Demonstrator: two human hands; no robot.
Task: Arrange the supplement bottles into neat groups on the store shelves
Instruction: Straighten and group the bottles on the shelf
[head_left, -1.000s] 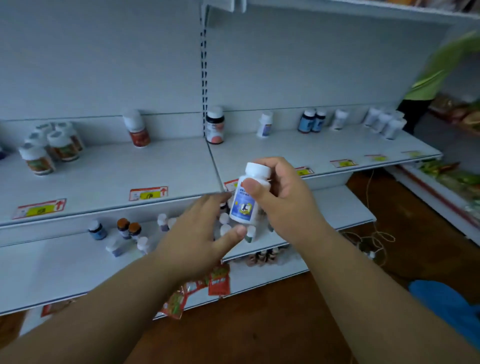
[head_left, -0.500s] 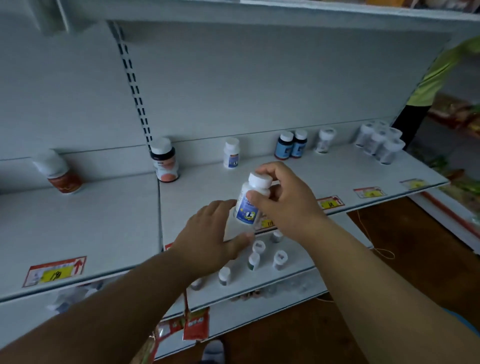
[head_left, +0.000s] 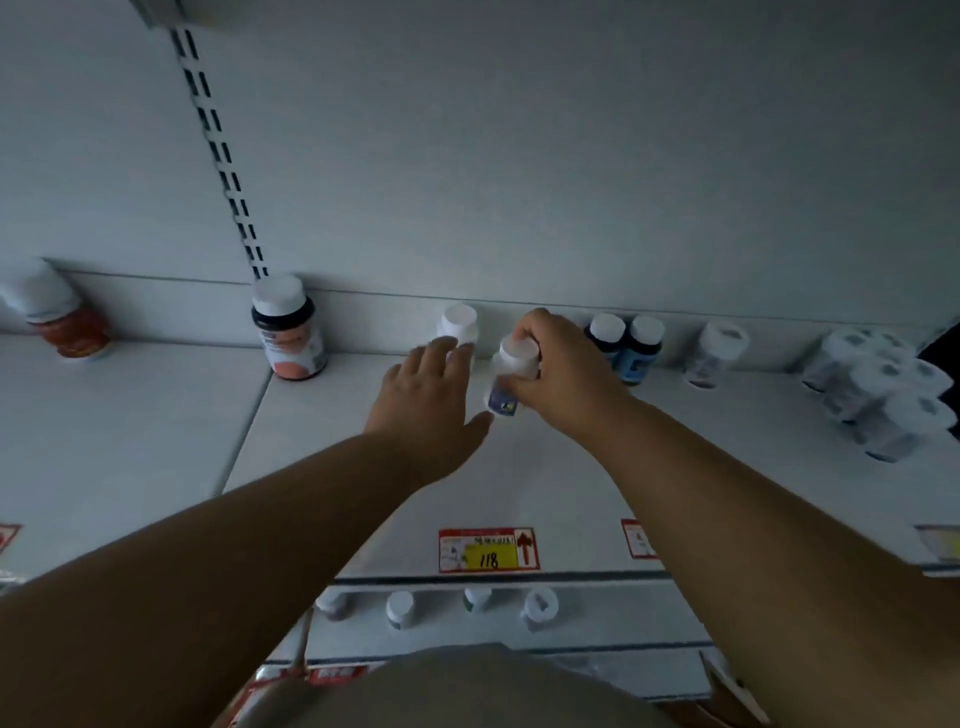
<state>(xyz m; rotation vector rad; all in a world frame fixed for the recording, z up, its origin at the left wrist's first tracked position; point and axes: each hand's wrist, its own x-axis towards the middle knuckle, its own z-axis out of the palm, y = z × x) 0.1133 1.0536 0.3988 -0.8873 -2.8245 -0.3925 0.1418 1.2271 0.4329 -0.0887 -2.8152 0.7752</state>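
Observation:
My right hand (head_left: 558, 371) grips a white bottle with a blue label (head_left: 508, 376) by its cap, holding it at the back of the middle shelf (head_left: 597, 467). Just left of it stands a matching white bottle (head_left: 457, 325) against the back wall. My left hand (head_left: 428, 400) reaches flat toward that bottle with fingers spread and holds nothing. Two dark blue bottles (head_left: 626, 345) stand right of my right hand, partly hidden by it.
A dark bottle with an orange label (head_left: 288, 330) stands at the shelf joint, and an orange one (head_left: 57, 314) at far left. A clear bottle (head_left: 714, 351) and a cluster of white bottles (head_left: 883, 387) stand right. Small bottles (head_left: 441, 605) sit on the lower shelf.
Both hands have moved forward over the middle shelf. The held bottle went from near the shelf's front edge to the back row, beside the matching white bottle.

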